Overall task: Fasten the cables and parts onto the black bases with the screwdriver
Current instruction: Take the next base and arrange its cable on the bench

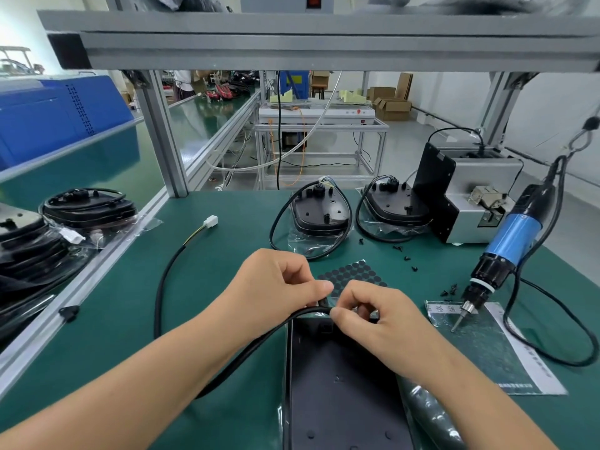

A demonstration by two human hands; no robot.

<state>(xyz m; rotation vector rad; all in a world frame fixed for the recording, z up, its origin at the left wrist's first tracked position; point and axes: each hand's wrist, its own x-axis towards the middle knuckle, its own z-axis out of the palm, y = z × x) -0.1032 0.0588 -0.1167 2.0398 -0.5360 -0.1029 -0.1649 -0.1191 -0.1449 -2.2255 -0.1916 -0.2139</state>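
Both hands pinching one black cable at the near base's top edge.
Left hand (276,284) and right hand (373,316) pinched black cable (246,349) over black base (341,384) on green mat (201,254); electric screwdriver (506,251) hung well right, loose screws (406,254) nearby.

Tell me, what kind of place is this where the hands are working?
It looks like a factory assembly bench. A blue electric screwdriver hangs over the green mat, loose screws lie about, and two black bases wait at the back. Both hands, left and right, pinch a black cable.
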